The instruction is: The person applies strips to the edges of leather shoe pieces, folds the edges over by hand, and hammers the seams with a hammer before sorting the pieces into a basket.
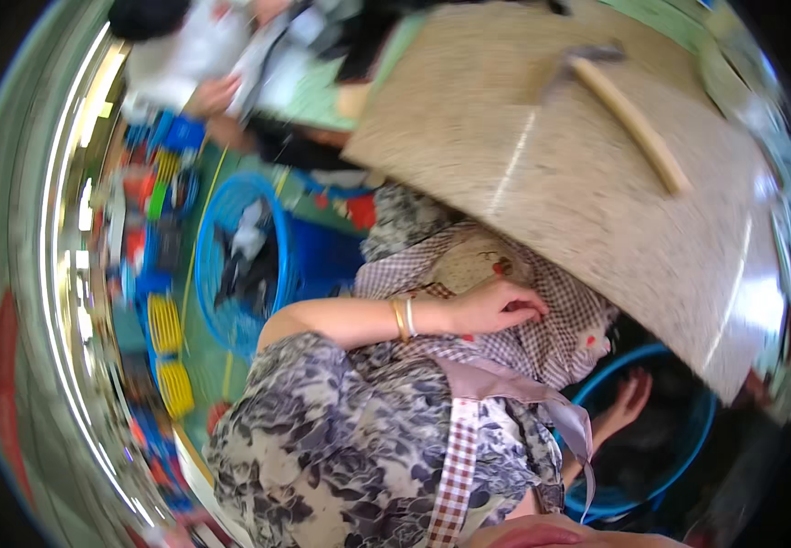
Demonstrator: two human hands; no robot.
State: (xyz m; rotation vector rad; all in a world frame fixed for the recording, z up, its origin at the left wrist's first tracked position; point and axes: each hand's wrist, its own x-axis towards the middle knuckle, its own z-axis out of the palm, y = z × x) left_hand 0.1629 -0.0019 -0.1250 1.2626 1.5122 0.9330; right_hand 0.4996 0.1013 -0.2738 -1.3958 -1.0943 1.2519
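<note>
My left hand point(505, 306) rests over the checked apron point(564, 320) on my lap. Its fingers are loosely curled together, and nothing shows in them. Two bands, one gold and one pale, circle that wrist. Low at the right, my right hand point(631, 395) reaches into a blue round basket point(708, 429); its fingers are spread and hold nothing visible. Dark contents lie in that basket, too dim to make out. A hammer point(633, 128) with a pale wooden handle lies on the tabletop point(469, 119), away from both hands; its head is blurred.
On my left stands a blue basket point(288, 260) with black and whitish pieces in it, beside a solid blue bin point(327, 260). Yellow and blue crates point(165, 324) line the floor farther left. Another person in white point(176, 73) works at the far left. The tabletop's corner juts close to my lap.
</note>
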